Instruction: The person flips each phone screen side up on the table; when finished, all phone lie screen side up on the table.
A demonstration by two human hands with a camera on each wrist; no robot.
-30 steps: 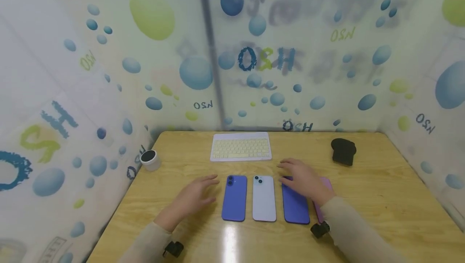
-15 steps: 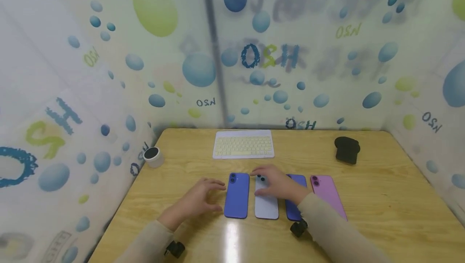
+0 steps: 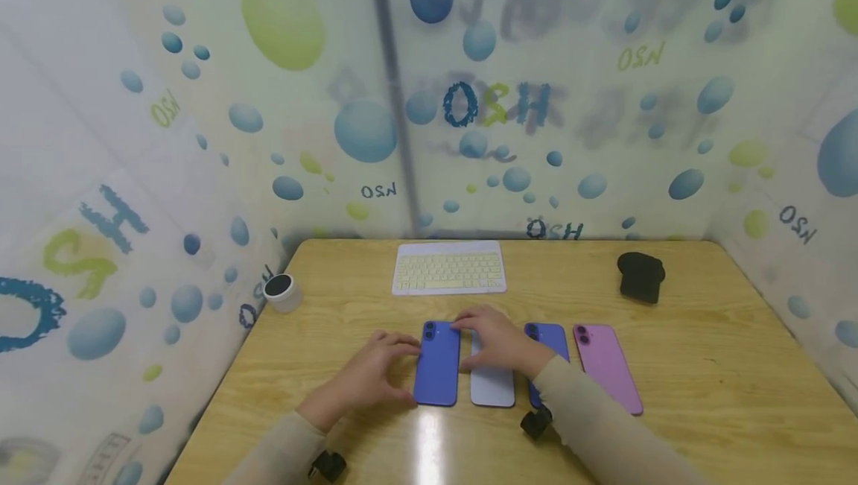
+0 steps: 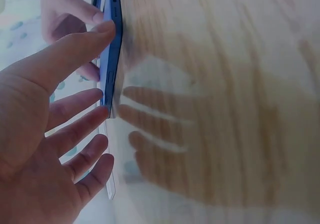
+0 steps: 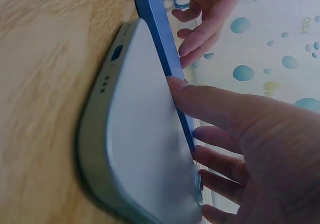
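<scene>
Wooden table (image 3: 704,351) with pale, visibly grained top, enclosed on three sides by translucent whitish wall panels (image 3: 603,135) printed with blue and green bubbles and mirrored lettering. A dark vertical pole (image 3: 392,97) shows behind the rear panel, left of centre. The panels meet the tabletop along its far and side edges. A bright strip of light (image 3: 425,440) reflects off the glossy table surface near its front edge.

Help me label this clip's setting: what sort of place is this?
Probably a small desk booth set up for recording. A wooden table is closed in by walls of bubble-printed sheeting. On it lie a keyboard and a row of four phones.
</scene>
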